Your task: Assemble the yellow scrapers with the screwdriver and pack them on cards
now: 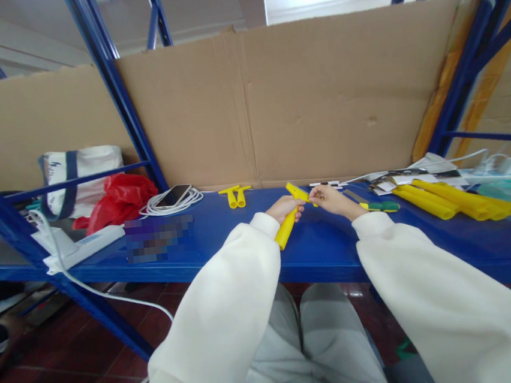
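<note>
My left hand (288, 208) is wrapped round a yellow T-shaped plastic piece (287, 232), which tilts above the front of the blue table. The piece's long tube points down toward me, and its short crossbar shows above my fingers. At the crossbar's right end, my right hand (326, 200) has its fingertips pinched together. Whatever they hold there is too small to make out. Just right of that hand lies a tool with a green-and-yellow handle (381, 206) and a flat blade. Two similar yellow T-shaped pieces (237, 197) lie side by side near the cardboard.
Several yellow tubes (457, 201) lie at the right, by papers and plastic. Leftward are a phone (175, 195) on a coiled white cable, a white power strip (84, 247), a red plastic bag (123, 195) and a tote bag (94, 159). A cardboard wall (319, 101) closes the back.
</note>
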The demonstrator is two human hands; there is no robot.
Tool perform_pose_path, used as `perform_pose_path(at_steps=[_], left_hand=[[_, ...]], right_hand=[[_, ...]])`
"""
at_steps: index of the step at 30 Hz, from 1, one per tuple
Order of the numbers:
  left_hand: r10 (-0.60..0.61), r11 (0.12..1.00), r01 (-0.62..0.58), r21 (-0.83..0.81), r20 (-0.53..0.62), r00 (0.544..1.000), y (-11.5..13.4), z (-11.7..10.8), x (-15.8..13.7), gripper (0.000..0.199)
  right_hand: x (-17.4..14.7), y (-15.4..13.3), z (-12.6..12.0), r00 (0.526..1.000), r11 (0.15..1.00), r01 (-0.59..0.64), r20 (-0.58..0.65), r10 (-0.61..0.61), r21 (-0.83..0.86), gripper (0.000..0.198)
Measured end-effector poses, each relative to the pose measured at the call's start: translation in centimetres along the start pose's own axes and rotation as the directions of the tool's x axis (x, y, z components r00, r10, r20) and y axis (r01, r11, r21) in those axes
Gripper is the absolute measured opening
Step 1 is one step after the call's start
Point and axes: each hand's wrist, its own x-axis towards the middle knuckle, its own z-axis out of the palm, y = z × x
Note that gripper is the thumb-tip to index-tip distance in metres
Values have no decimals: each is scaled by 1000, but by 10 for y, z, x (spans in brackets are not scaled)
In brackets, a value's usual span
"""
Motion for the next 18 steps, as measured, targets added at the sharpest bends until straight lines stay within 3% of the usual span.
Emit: perform_pose_path(at_steps=[11,15,18], left_hand=[[-19,999,20,36,-15,1000,-6,-2,7,23],[-11,999,11,33,-13,1000,-4,-1,5,25],[-7,1000,7,20,-6,1000,-3,-1,3,27]], right_hand=[[-5,-11,-2,998,985,5,66,7,-173,9],[-4,-7,-1,1000,984,14,-11,-16,-176,9],[-3,-4,0,996,998,-1,-93,-5,-62,9]])
